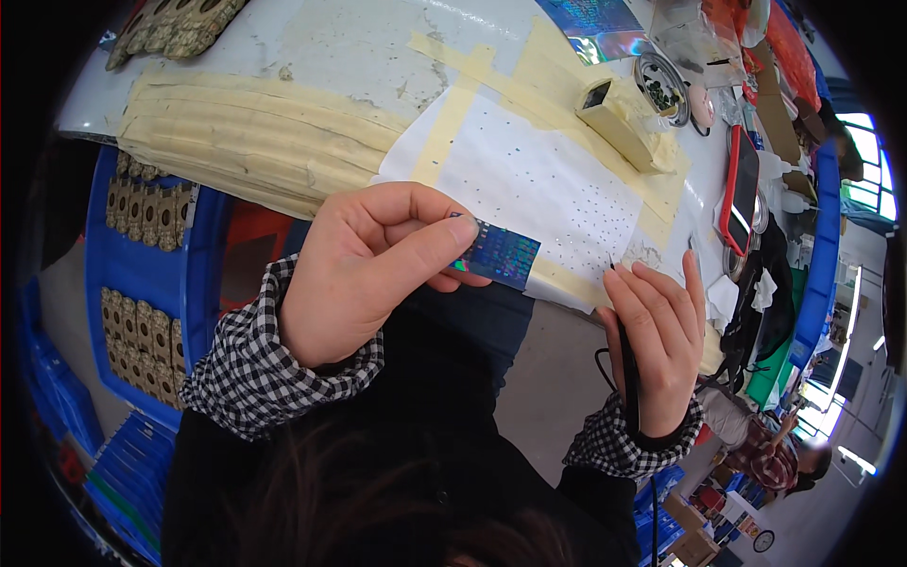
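My left hand [364, 260] pinches a small shiny blue holographic sheet [510, 255] between thumb and fingers, near the table's front edge. Rows of tiny marks show on the sheet. To its right, my right hand [657, 331] is closed around a slim black pen-like tool [630, 378]; its thin dark tip points up toward the table, and its exact kind I cannot make out. Beyond both hands, a white paper [510, 175] is taped to the table, scattered with many tiny dark specks, denser at its right side.
Blue trays [142, 283] with camouflage-patterned parts stand at left; more such parts [179, 24] lie at the far left. A tape-wrapped block [628, 123], a round metal dish [661, 90] and a red-edged phone-like object [739, 184] sit at right. A person [770, 454] is farther right.
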Motion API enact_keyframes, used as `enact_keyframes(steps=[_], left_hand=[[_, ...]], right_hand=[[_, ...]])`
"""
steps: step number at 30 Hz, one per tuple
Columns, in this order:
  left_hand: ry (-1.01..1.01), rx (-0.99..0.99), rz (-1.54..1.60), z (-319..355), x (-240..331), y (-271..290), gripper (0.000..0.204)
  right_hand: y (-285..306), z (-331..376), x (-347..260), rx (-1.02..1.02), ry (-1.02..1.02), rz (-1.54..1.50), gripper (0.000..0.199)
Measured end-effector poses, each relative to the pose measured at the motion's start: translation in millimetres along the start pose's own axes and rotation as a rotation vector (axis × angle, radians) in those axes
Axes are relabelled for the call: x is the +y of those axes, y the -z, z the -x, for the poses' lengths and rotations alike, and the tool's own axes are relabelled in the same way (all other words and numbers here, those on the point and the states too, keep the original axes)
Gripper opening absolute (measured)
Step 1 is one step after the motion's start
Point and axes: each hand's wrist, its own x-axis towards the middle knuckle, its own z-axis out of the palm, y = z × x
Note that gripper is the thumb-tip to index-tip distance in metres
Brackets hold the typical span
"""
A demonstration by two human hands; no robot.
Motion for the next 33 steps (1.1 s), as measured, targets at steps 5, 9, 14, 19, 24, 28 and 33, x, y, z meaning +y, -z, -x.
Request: enact_keyframes(steps=[5, 9, 14, 19, 24, 28, 33], left_hand=[[-0.008, -0.026, 0.019, 0, -1, 2, 0.022], [-0.010, -0.036, 0.024, -1, -2, 3, 0.022], [-0.026, 0.021, -0.001, 1, -1, -2, 0.015], [-0.020, 0.012, -0.012, 1, -1, -2, 0.017], [-0.015, 0.008, -0.027, 0, 0, -3, 0.019], [-0.034, 0.020, -0.024, 1, -3, -2, 0.017], [-0.013, 0.027, -0.093, 2, -5, -4, 0.014]], right_hand=[[5, -3, 0, -0.024, 0.017, 0.008, 0.029], [11, 2, 0, 0.042, -0.034, -0.009, 0.028], [13, 13, -3, 0.271, -0.118, -0.150, 0.028], [0, 15, -19, 0.442, -0.058, -0.320, 0.053], [-24, -5, -33, 0.713, 0.282, -0.528, 0.066], [-32, -5, -47, 0.565, 0.278, -0.627, 0.047], [-37, 5, -50, 0.566, 0.167, -0.711, 0.039]])
